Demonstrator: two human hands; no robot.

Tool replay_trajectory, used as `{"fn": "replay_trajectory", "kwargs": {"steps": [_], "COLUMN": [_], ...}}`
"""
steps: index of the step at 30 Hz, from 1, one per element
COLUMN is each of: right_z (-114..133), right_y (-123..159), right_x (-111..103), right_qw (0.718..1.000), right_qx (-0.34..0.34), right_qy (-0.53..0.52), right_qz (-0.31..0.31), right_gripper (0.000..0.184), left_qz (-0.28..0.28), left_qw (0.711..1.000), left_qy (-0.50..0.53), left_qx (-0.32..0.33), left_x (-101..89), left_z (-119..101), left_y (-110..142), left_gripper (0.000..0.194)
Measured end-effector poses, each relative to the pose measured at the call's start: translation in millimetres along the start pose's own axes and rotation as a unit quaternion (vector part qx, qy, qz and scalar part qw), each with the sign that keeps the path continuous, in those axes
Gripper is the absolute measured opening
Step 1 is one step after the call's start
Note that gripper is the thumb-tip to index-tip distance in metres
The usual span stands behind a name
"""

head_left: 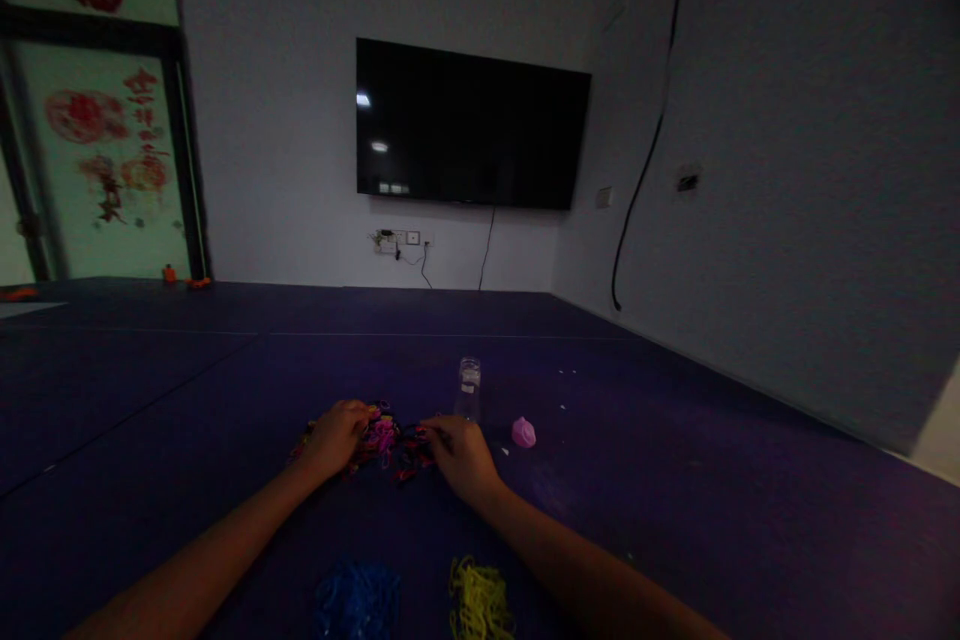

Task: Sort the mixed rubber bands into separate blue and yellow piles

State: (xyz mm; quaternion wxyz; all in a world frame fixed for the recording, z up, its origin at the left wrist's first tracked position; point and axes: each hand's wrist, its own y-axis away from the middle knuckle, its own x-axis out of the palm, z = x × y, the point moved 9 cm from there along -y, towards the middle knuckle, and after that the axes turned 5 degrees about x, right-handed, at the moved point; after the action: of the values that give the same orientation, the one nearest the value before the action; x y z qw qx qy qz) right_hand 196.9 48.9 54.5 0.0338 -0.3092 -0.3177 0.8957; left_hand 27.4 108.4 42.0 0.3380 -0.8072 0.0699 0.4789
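Observation:
A loose pile of small rubber bands (381, 433), mixed pink, red, black and yellow, lies on the dark purple surface. My left hand (339, 435) rests at the pile's left side, its fingers curled closed into the bands. At the right edge of the pile my right hand (461, 450) is pinched on some dark and red bands; the fingertips are small and dim. Just beyond that hand stands a clear bottle (469, 385), its lower end partly hidden by the hand. A pink faceted object (523, 432) sits to the right of it.
Nearest me lie a heap of blue bands (358, 600) and a heap of yellow bands (480, 600). Small white scraps (505, 451) are scattered on the purple surface (675, 520). A television (472, 125) hangs on the far wall, and a black cable (643, 175) runs down the right wall.

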Motion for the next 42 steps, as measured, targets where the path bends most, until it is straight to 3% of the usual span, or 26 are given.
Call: {"fn": "replay_trajectory", "kwargs": {"steps": [13,25,35,38,42], "right_z": [-2,5,4,2,6], "right_y": [-1,-1,1,1,2], "right_x": [3,0,2,1,5], "right_qw": [1.000,0.999,0.999,1.000,0.999], "right_qx": [0.006,0.002,-0.004,-0.003,-0.029], "right_qy": [0.010,0.027,0.035,0.026,0.028], "right_qz": [0.021,0.017,0.014,0.005,0.018], "right_gripper": [0.025,0.025,0.027,0.030,0.044], "left_qz": [-0.044,-0.111,-0.116,-0.110,-0.117], "left_qw": [0.997,0.987,0.985,0.990,0.993], "left_qy": [0.055,0.093,0.120,0.082,-0.015], "left_qx": [-0.009,-0.072,-0.051,-0.028,0.016], "left_x": [-12.9,-25.2,-25.8,-26.4,-28.8], "left_z": [-8,5,0,-9,-44], "left_y": [-1,6,5,4,7], "left_gripper": [0.027,0.023,0.019,0.020,0.024]}}
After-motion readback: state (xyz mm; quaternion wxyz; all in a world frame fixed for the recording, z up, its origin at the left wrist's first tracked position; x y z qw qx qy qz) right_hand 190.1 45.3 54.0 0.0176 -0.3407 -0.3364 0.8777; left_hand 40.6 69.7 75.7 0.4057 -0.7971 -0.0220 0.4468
